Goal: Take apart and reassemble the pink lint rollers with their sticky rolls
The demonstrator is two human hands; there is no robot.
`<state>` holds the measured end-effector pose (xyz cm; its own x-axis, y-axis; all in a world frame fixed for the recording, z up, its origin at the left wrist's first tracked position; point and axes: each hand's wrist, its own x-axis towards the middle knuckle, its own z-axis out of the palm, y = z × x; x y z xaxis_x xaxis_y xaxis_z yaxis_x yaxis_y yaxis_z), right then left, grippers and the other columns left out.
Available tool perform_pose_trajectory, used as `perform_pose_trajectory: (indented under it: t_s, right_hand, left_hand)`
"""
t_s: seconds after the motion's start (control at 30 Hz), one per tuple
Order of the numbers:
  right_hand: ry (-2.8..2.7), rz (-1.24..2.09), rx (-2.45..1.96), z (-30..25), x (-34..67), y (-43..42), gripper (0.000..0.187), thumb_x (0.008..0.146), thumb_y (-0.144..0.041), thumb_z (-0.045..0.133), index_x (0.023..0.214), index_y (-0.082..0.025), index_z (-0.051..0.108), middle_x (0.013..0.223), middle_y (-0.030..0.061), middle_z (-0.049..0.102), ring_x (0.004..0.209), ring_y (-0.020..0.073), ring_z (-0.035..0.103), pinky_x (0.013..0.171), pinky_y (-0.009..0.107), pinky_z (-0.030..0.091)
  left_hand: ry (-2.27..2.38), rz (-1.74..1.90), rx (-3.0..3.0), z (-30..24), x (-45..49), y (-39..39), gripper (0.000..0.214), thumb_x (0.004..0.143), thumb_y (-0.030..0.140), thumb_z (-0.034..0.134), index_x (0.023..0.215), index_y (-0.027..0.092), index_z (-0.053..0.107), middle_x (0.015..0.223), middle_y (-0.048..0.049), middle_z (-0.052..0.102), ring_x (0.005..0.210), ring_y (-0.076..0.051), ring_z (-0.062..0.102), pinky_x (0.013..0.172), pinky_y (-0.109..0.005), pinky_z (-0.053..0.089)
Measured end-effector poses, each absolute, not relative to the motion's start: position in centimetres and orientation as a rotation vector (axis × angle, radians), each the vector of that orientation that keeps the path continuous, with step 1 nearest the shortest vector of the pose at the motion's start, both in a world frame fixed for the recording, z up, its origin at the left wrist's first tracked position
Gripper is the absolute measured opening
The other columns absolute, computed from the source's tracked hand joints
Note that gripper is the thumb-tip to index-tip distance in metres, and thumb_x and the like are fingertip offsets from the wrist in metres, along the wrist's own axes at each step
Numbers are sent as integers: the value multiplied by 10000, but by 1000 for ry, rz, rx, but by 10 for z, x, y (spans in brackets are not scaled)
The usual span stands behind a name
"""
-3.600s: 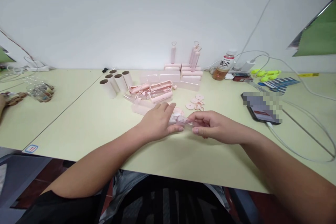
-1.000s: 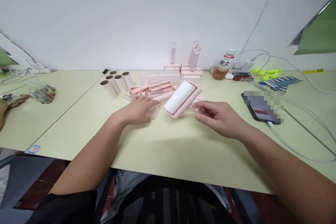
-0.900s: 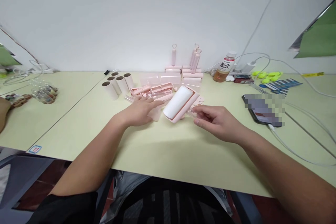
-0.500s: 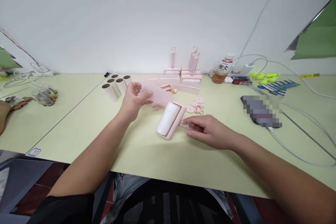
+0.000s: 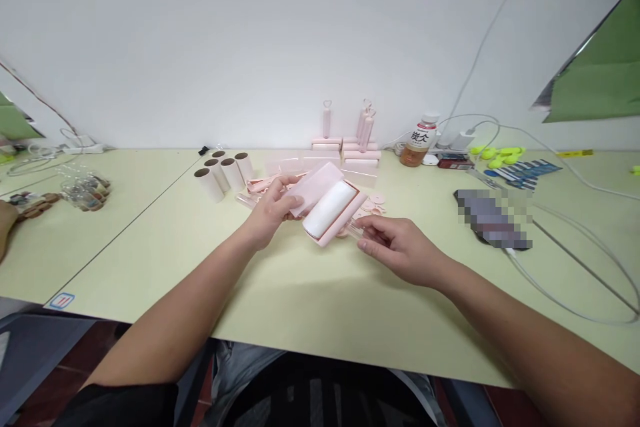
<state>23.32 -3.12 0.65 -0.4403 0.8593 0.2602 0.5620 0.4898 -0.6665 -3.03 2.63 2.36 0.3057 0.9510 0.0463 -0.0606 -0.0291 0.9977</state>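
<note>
My right hand pinches the clear handle of a pink lint roller whose white roll faces up, held just above the pale green table. My left hand grips a translucent pink cover and holds it against the roller's far side. Behind them lie more pink roller parts and small pink discs.
Several cardboard tubes stand at the back left. Assembled pink rollers line the wall, beside a drink bottle. A phone with a white cable lies at the right. Another person's hand shows at the far left edge.
My left hand picked the pink cover off the table and brought it to the roller. My right hand raised the roller a little and tilted it toward the cover.
</note>
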Motion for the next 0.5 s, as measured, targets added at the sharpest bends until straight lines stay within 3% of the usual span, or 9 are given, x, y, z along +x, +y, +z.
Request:
perform_pose_trajectory:
  t_s: [0.17, 0.37, 0.5]
  right_hand:
    - [-2139, 674, -1190, 7, 233, -32, 253, 927, -376, 554, 1011, -167, 670, 638, -35, 485, 559, 117, 441, 534, 250, 342]
    - [-2186, 672, -1197, 5, 232, -30, 267, 927, -381, 550, 1027, -167, 676, 639, -32, 496, 559, 120, 445, 546, 256, 351]
    - [-2154, 698, -1219, 2, 230, -29, 264, 929, -393, 546, 994, -174, 677, 640, -29, 491, 553, 120, 431, 532, 254, 336]
  left_hand:
    - [918, 1071, 1355, 21, -31, 28, 414, 744, 370, 679, 1099, 218, 529, 921, 4, 622, 790, -159, 602, 699, -292, 442]
    - [759, 889, 1567, 20, -32, 26, 523, 751, 346, 737, 1239, 225, 591, 1365, -79, 572, 1146, -262, 569, 862, -333, 468]
    - [806, 915, 1630, 21, -32, 27, 550, 791, 369, 717, 1296, 207, 574, 1362, -106, 584, 1179, -288, 561, 918, -373, 461]
